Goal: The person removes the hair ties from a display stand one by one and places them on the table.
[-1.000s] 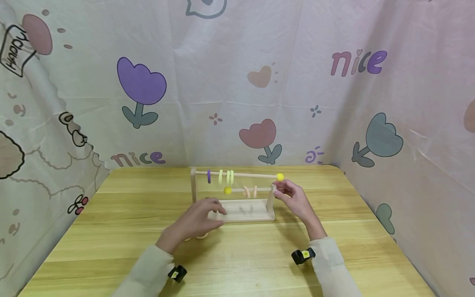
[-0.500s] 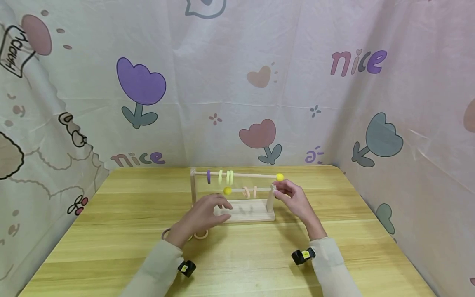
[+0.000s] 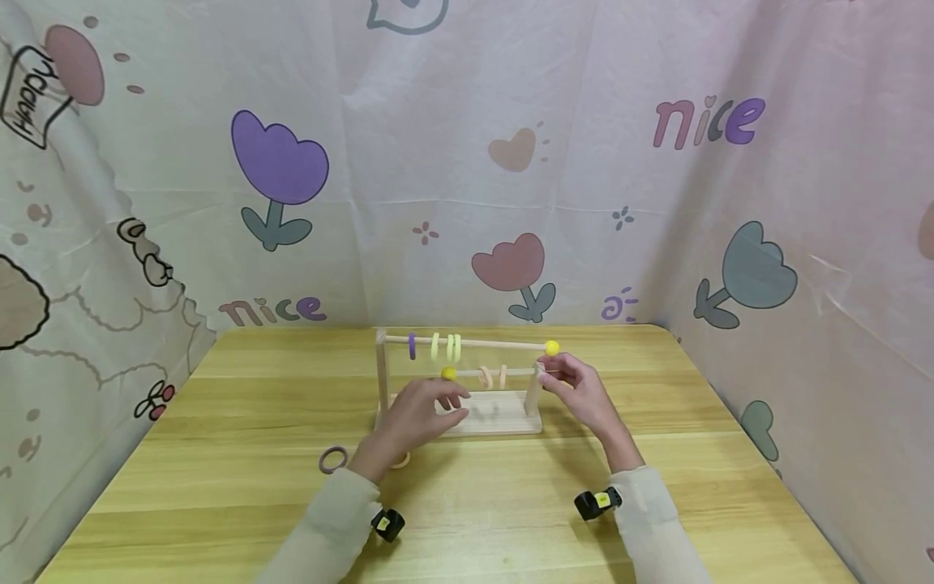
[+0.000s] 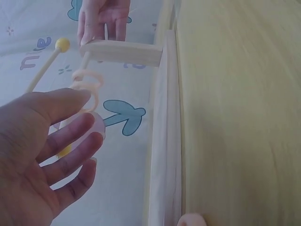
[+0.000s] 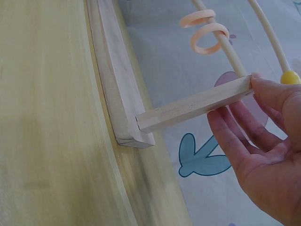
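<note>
A wooden stand with a pale base (image 3: 503, 414) holds two rods. Its short right post (image 3: 533, 393) (image 5: 193, 106) is gripped near the top by my right hand (image 3: 584, 396) (image 5: 268, 141), thumb against the end. Two orange rings (image 3: 503, 376) (image 5: 209, 40) hang on the lower rod, which ends in a yellow ball (image 3: 448, 373). My left hand (image 3: 416, 414) (image 4: 42, 146) hovers in front of the base, just below that ball, fingers loosely bent and holding nothing visible. The upper rod carries a purple ring (image 3: 412, 346) and several yellow-green rings (image 3: 435, 347).
A dark purple ring (image 3: 333, 460) lies on the wooden table (image 3: 496, 511) left of my left wrist, and a pale ring (image 3: 401, 461) is partly hidden by that wrist. The upper rod's yellow ball (image 3: 552, 348) is above my right hand. Patterned cloth (image 3: 409, 162) hangs behind.
My left hand has moved right and slightly up along the front of the stand, uncovering the dark purple ring. The right hand keeps its hold on the post.
</note>
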